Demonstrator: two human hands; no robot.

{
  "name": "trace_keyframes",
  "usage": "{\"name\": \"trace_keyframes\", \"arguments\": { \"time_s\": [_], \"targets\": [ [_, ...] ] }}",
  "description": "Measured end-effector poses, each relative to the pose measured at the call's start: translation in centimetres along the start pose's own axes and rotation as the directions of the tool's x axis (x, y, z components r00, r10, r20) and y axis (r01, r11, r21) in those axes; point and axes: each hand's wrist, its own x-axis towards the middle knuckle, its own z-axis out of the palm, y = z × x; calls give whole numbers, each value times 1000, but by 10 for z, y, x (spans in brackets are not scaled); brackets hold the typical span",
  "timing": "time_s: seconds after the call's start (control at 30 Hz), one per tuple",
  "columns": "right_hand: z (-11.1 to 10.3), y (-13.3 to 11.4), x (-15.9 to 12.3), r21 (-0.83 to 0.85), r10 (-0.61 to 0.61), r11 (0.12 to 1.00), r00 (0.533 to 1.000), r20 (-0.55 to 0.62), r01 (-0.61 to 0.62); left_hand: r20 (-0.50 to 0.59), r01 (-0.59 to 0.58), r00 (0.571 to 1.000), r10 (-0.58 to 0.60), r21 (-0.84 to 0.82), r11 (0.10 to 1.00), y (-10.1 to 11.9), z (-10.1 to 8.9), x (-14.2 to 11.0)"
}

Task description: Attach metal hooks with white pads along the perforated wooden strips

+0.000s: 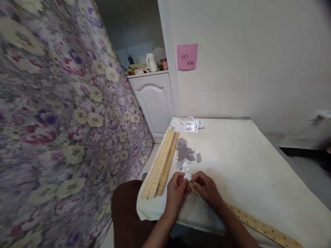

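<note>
Between my two hands is a small flat white piece [188,176] with a rounded end. My left hand [176,187] pinches it from the left, fingers curled. From the other side, the closed fingertips of my right hand [206,188] meet its edge. Under both hands runs a pale wooden strip with rows of holes [258,223], partly covered by my right forearm. Just beyond my fingers lies a little heap of similar white pieces [185,166]. Behind that heap are several greyish translucent pieces with small hooks [185,151].
More perforated wooden strips [162,163] lie along the left of the cloth-covered table [232,151]. A small grey square [199,157] rests beside the grey pieces. Clear packaging [184,126] is at the far edge. A floral curtain [64,131] hangs left; a white cabinet [154,103] stands behind.
</note>
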Motion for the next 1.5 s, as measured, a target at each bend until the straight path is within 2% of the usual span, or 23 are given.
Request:
{"name": "trace_keyframes", "arguments": {
  "time_s": [0.13, 0.4, 0.67, 0.87, 1.0, 1.23, 1.5],
  "targets": [
    [0, 3, 0, -15, 34, 999, 998, -54, -35, 5, 104, 995, -104, -139, 985, -7, 3, -9],
    [1, 6, 0, -67, 77, 995, 997, 17, -76, 3, 224, 972, -235, -309, 924, -14, 5, -27],
    [-5, 4, -2, 9, -22, 1000, 984, 179, 21, -28, 220, 970, -242, -330, 918, -17, -1, -31],
    [-4, 2, -2, -59, 90, 995, 989, 115, -84, -13, 227, 971, -239, -273, 935, -20, -7, -35],
    [1, 0, -3, -110, 141, 986, 983, 115, -128, 29, 239, 971, -238, -215, 947, -23, -10, -34],
    [3, -2, -2, -172, 136, 979, 982, 132, -112, 50, 221, 975, -215, -192, 956, -27, -10, -30],
    [4, -3, -3, -164, 176, 975, 972, 153, -151, -15, 201, 977, -212, -261, 944, -33, -13, -26]
  ]
}}
